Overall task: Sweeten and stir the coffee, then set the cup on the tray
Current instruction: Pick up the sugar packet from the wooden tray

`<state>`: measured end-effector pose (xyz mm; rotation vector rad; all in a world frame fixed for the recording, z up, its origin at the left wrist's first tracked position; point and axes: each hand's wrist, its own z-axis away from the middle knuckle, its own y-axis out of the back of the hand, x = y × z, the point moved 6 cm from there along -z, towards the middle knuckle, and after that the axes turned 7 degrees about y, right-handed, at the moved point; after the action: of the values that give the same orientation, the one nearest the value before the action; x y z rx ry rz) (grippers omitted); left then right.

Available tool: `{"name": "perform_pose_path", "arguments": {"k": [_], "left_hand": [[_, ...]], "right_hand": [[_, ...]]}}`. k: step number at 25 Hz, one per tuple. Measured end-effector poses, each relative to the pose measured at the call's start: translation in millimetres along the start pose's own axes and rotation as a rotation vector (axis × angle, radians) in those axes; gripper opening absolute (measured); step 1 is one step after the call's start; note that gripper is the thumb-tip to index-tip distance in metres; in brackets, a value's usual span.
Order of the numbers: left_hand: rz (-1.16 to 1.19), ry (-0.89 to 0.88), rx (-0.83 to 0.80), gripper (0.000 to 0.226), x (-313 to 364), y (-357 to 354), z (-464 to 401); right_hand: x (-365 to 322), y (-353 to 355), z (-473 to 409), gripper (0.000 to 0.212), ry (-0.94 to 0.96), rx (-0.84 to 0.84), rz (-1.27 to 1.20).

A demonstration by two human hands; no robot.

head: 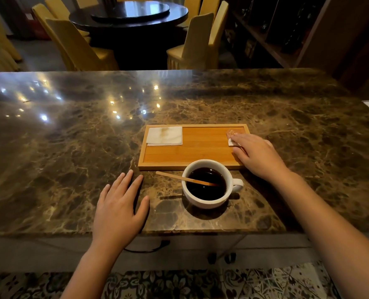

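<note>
The white cup (207, 184) sat on the dark marble desk (71, 137), just in front of the wood tray (192, 147) & not on it. It was full of black coffee. Its handle stuck out to the right. A thin wood stir stick (185, 179) leaned in the cup, one end in the coffee, the other poking out over the rim to the left.

The left hand (118, 210) lay flat on the desk, left of the cup, w/ fingers (126, 180) spread apart & holding nothing.

The right hand (258, 155) reached over the right end of the tray. Its fingertips (233, 138) touched a small sugar packet (233, 135) in the tray's far right corner. The hand hid part of the packet, so I couldn't tell if the fingers had pinched it or just rested on it.

A folded white napkin (164, 135) w/ a faint brown stain lay in the tray's far left corner. The middle of the tray was bare wood.
</note>
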<state>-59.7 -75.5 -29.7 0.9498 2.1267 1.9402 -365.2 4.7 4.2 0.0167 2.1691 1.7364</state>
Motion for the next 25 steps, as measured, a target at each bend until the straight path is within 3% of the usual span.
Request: {"name": "perform_pose_path", "arguments": {"k": [3, 5, 9, 11, 18, 21, 25], "left_hand": [[0.006, 0.003, 0.003, 0.060, -1, 0, 1], [0.007, 0.004, 0.005, 0.060, -2, -1, 1], [0.017, 0.000, 0.022, 0.060, -1, -1, 1], [0.016, 0.000, 0.030, 0.059, -1, -1, 1], [0.010, -0.004, 0.036, 0.061, 0, -1, 1], [0.006, -0.007, 0.033, 0.062, -1, -1, 1], [0.013, -0.007, 0.039, 0.062, -1, -1, 1]], "right_hand": [[-4, 10, 2, 0.018, 0.044, 0.123, -0.136], [2, 12, 1, 0.014, -0.016, 0.172, -0.174], [28, 5, 1, 0.050, -0.256, 0.133, -0.195], [36, 0, 2, 0.054, -0.291, 0.089, -0.190], [44, 5, 11, 0.018, -0.322, 0.180, -0.350], [46, 12, 20, 0.004, -0.355, 0.236, -0.601], [48, 21, 33, 0.004, -0.372, 0.288, -0.942]]}}
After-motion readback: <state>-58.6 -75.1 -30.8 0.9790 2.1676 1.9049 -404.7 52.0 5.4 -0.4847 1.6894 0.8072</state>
